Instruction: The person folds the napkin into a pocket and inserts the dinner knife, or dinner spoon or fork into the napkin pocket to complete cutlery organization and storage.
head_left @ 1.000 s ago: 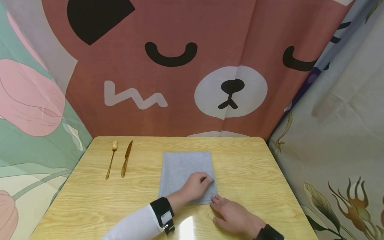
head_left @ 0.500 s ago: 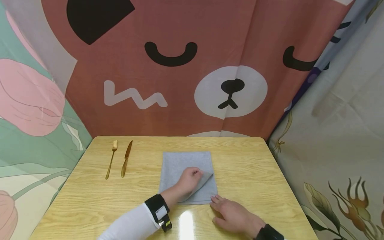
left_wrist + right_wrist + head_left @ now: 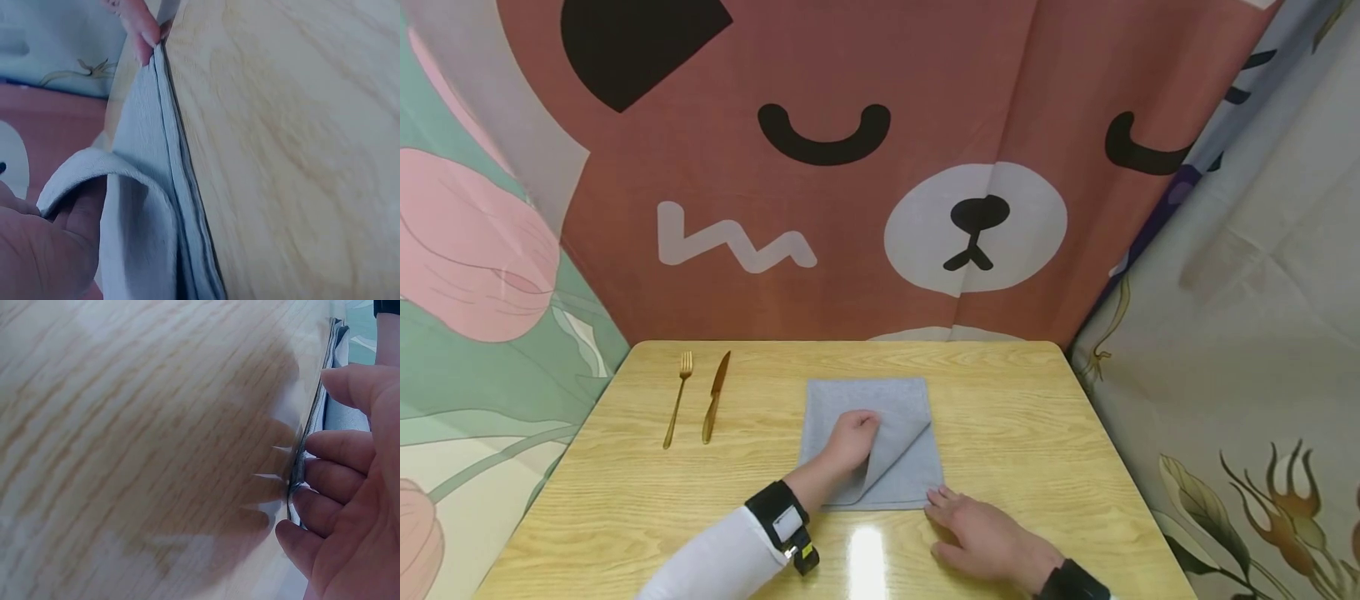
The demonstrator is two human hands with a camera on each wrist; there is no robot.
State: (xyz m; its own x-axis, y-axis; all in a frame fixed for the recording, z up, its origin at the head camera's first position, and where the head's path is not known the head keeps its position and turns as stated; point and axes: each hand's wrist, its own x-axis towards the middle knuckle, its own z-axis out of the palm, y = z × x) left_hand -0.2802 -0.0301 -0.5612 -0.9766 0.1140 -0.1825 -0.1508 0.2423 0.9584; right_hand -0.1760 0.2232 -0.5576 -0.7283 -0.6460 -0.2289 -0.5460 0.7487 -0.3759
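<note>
A grey cloth napkin, folded in layers into a square, lies flat near the middle of the wooden table. My left hand pinches the near right corner of its top layer and holds it lifted and folded back toward the left. In the left wrist view, that flap curves up over the fingers, above the stacked lower edges. My right hand lies on the table at the napkin's near right corner, fingertips touching it. Its fingers look nearly straight in the right wrist view.
On the left of the table lie a gold fork and a gold knife, side by side. A bear-print curtain hangs behind the table's far edge, with other printed curtains at both sides.
My left hand has drawn the top layer's corner leftward and slightly away, uncovering more of the layer beneath. My right hand has stayed at the near right corner.
</note>
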